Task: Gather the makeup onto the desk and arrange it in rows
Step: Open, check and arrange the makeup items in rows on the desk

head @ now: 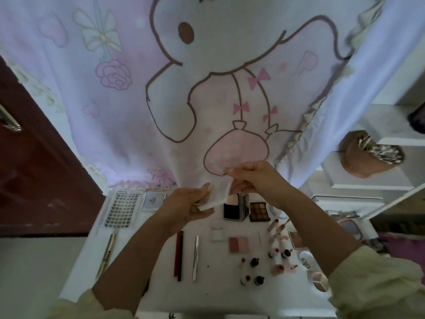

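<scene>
Both hands hold a small clear plastic packet (217, 194) above the back of the white desk (151, 254). My left hand (188, 204) grips its lower end and my right hand (250, 178) pinches its upper edge. Below lie rows of makeup: an eyelash tray (120, 208), a white compact (153, 200), a black palette (232, 209), a brown eyeshadow palette (259, 211), a pink blush palette (239, 244), red and black pencils (178, 254), a silver pen (196, 257), a gold tube (106, 254), several lip tints (277, 226) and small bottles (254, 262).
A cartoon-print curtain (207, 77) hangs right behind the desk. A dark red door (39, 169) stands at the left. White shelves (372, 173) at the right hold a brown cup of swabs (368, 155). A white round case (305, 260) and a divided dish (319, 280) sit at the desk's right edge.
</scene>
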### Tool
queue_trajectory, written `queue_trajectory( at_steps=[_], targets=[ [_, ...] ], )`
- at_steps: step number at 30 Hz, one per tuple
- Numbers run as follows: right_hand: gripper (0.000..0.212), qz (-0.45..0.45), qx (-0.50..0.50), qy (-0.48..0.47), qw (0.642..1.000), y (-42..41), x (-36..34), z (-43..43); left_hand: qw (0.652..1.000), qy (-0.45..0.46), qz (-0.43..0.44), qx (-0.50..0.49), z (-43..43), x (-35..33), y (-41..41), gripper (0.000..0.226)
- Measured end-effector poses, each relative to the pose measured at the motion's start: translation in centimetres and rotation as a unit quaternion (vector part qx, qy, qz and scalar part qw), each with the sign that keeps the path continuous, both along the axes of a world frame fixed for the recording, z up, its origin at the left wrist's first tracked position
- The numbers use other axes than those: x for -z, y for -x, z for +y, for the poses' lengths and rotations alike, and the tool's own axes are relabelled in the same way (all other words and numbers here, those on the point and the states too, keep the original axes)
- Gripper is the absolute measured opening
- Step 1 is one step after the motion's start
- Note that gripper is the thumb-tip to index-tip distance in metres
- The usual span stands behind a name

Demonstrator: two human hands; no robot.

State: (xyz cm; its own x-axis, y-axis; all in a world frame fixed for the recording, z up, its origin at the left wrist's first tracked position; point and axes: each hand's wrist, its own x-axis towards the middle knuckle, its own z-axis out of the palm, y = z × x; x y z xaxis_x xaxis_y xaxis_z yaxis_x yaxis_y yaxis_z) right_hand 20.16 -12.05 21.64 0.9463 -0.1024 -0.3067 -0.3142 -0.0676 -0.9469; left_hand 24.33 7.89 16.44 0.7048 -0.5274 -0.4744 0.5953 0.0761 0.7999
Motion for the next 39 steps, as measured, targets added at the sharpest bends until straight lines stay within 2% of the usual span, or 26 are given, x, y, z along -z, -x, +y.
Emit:
queue_trajectory(
  at_steps=[6, 12, 16, 19, 23, 26, 28, 33, 39],
  targets=[
    [0.027, -0.013, -0.015, 0.009, 1.000, 1.8, -1.2, 0.0, 1.000, 0.014, 0.015, 0.011, 0.3, -1.1, 1.7, 0.026],
    [0.021, -0.026, 0.020, 0.102, 0.994, 2.1, -0.1, -0.1, 0.998, -0.011, -0.005, 0.064, 0.6, -2.3, 2.5, 0.055],
    [0.019, -0.063, -0.016, 0.076, 0.995, 2.5, 0.1, 0.5, 0.991, 0.009, 0.077, 0.108, 0.8, -2.7, 2.9, 0.079],
    [0.019, -0.084, -0.031, 0.065, 0.994, 2.5, -0.1, 1.1, 0.985, 0.044, 0.097, 0.138, 0.8, -2.7, 3.6, 0.071],
    [0.021, -0.088, -0.024, 0.068, 0.993, 2.4, 0.0, 1.9, 0.979, 0.102, 0.138, 0.112, 0.8, -2.2, 4.2, 0.067],
    [0.027, -0.107, 0.009, 0.162, 0.981, 2.0, 0.5, 2.3, 0.978, 0.122, 0.151, 0.068, 0.7, -1.7, 4.4, 0.069],
    [0.024, -0.138, 0.016, 0.234, 0.962, 1.8, 0.7, 2.5, 0.976, 0.143, 0.164, 0.020, 0.7, -1.5, 4.3, 0.068],
    [0.015, -0.159, -0.069, 0.295, 0.940, 2.7, 0.2, 3.6, 0.973, 0.160, 0.153, -0.059, 0.8, -1.1, 3.6, 0.062],
    [0.016, -0.171, -0.127, 0.314, 0.925, 3.2, 0.6, 4.7, 0.981, 0.133, 0.134, -0.051, 1.0, -0.9, 3.5, 0.055]
  ],
)
